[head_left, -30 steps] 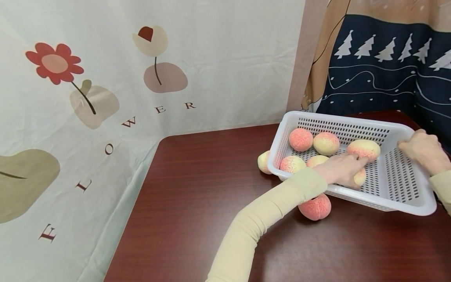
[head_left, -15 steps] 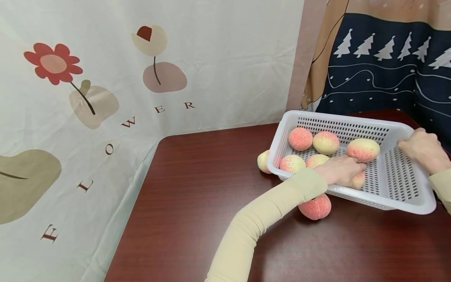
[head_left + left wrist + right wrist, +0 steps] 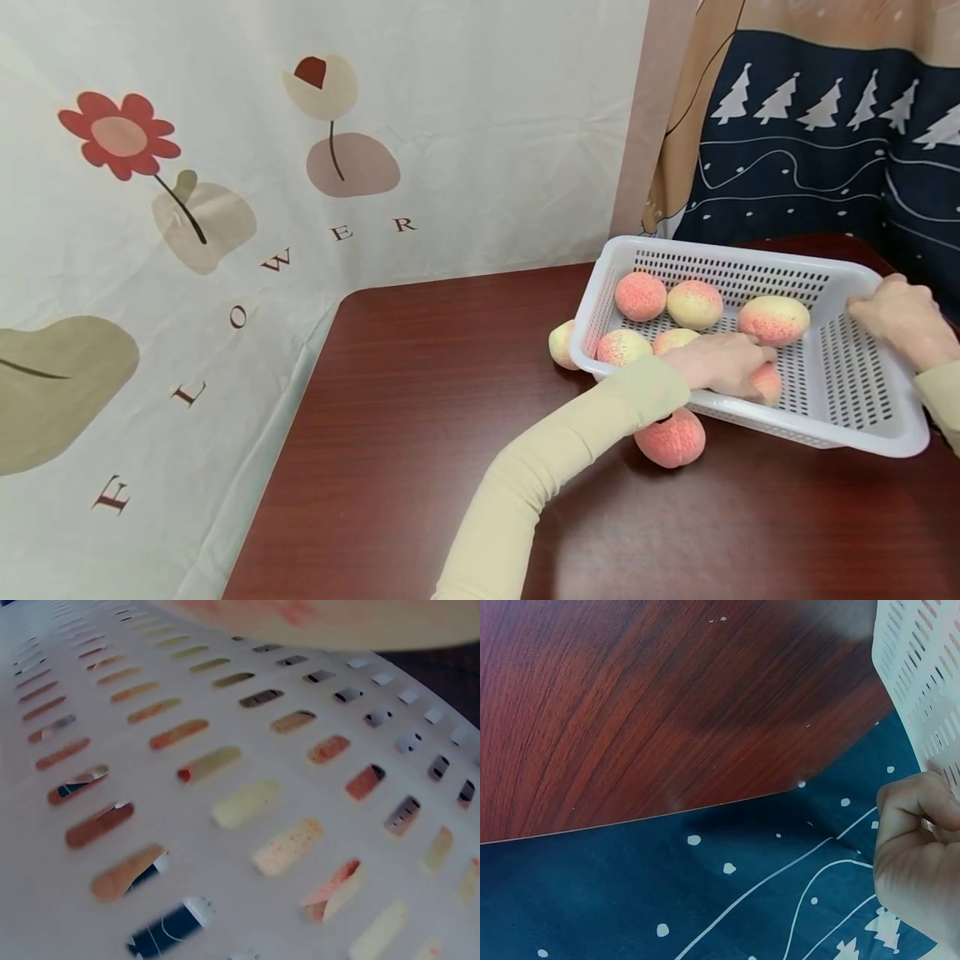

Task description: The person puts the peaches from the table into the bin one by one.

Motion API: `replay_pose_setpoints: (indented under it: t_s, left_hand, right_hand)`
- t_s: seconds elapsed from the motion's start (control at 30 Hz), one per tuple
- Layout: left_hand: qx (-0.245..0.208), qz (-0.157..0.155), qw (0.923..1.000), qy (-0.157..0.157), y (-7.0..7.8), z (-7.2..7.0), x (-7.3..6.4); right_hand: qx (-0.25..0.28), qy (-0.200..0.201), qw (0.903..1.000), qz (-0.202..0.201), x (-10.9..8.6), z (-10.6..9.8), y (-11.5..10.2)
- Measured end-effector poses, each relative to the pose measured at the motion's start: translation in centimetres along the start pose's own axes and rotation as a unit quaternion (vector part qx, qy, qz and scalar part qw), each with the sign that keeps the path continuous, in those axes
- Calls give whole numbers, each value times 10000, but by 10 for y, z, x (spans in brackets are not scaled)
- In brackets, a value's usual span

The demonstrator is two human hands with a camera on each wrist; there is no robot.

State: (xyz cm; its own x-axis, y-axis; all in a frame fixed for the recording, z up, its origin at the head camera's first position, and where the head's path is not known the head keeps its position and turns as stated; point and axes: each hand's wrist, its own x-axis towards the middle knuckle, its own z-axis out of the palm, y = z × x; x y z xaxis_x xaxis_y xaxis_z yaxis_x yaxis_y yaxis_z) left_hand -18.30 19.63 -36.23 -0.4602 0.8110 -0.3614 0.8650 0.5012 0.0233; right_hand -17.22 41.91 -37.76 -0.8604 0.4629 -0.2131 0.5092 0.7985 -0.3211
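In the head view, a white slotted plastic basket point(image 3: 810, 429) holds several pink-and-yellow peaches. My left hand point(image 3: 723, 364) reaches over the near rim and grips a peach point(image 3: 767, 384) by the front wall, partly hiding it. Right behind the fingertips lies another peach point(image 3: 774, 321). A close view of the slotted basket wall point(image 3: 172, 825) fills the left wrist view, with a blurred peach point(image 3: 337, 619) at its top. My right hand point(image 3: 903, 321) holds the basket's right end, its fingers curled over the rim; the right wrist view shows this hand point(image 3: 922, 855) against the basket's outer side.
A pink peach point(image 3: 671, 439) lies on the dark red wooden table point(image 3: 420, 433) in front of the basket. Another peach point(image 3: 561, 344) sits against the basket's left end. Behind the table hang a pale flower-print cloth point(image 3: 487, 133) and a navy tree-print cloth point(image 3: 795, 167).
The peach under my left hand has turned slightly, showing more pink where it was yellow. The left forearm has shifted a little to the left. The right hand and basket stay put.
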Motion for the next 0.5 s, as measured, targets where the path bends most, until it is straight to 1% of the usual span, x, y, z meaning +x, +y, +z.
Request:
replay_pose_setpoints:
  t_s: [0.17,0.3,0.4,0.5]
  left_hand:
    - [-185,5,9998,39,-3,0,-5]
    - [-303,98,9994,96,-5,0,-9]
    - [-274,243,9991,212,-8,0,-14]
    - [-239,312,9988,301,-11,1,-19]
  right_hand:
    - [18,9,10000,-33,4,3,4]
    - [29,8,10000,-47,5,3,5]
    - [33,22,10000,-38,4,3,4]
    - [16,36,10000,-50,3,2,2]
